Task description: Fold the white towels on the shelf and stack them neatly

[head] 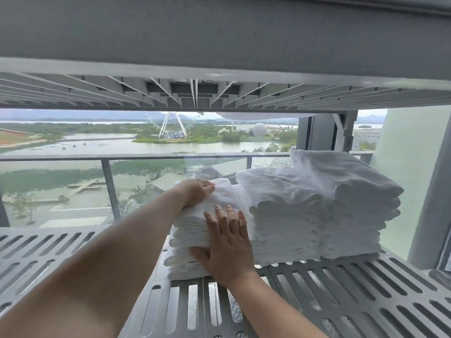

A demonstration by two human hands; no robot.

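Observation:
A stack of folded white towels stands on the grey slatted shelf, a little left of the middle. My left hand lies on its top, fingers curled over the upper towel. My right hand is pressed flat against the stack's front face, fingers spread and pointing up. Right beside it stand two taller stacks of folded white towels, the far right stack being the highest, with a looser towel on top.
The upper shelf hangs low overhead. A grey upright post closes the right side. Behind the shelf is a window with a balcony railing. The left part of the slatted shelf carries nothing.

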